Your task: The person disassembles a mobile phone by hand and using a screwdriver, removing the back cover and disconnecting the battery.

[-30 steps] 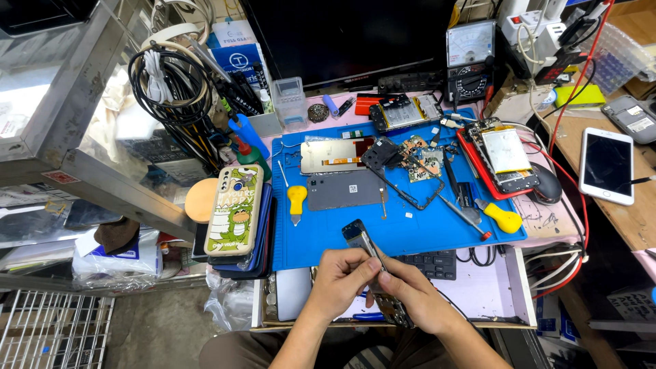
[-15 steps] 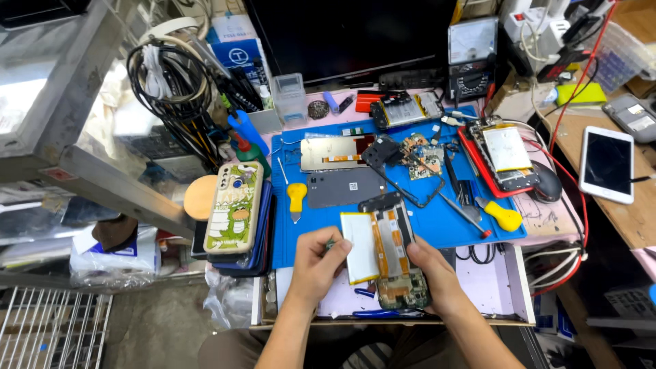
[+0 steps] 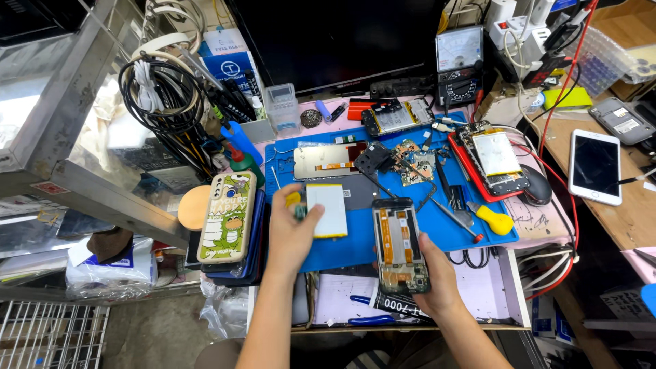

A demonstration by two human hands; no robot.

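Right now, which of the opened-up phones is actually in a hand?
The black-framed opened phone with orange flex strips, gripped by the right hand at the mat's front edge. The red-framed one and the one at the back lie untouched.

The left hand covers the near-left corner of the white battery, and a small tool beneath its fingers is too hidden to identify. The right hand hides the opened phone's lower right edge.

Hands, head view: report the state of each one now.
Left hand: closed on a white battery.
Right hand: closed on an opened phone.
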